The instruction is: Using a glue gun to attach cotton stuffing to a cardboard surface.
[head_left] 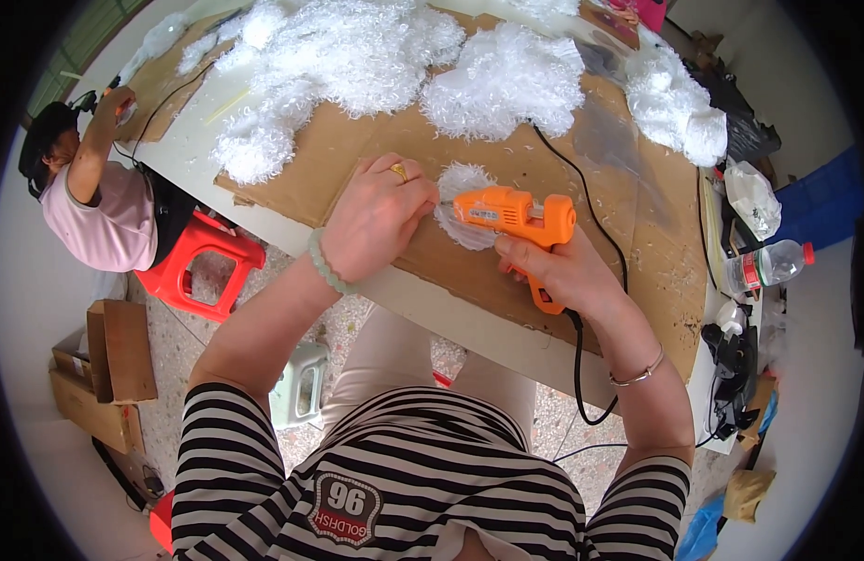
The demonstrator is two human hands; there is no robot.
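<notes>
Cardboard (376,150) covers the worktop, where the left hand (376,215) pins a white fluffy piece (462,220) and the right hand (558,271) has its grip closed around an orange glue gun (516,217).

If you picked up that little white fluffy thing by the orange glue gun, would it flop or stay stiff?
The small fluffy piece would probably flop and squash, since it looks like the loose fuzzy piles nearby. It likely weighs almost nothing. The left hand presses on it, perhaps because it slides easily on the cardboard.

One head-worn fisheye view, looking steeply down from close above the cardboard-covered table (637,271), forearms entering from the lower edge, edges bending toward the rim.
</notes>
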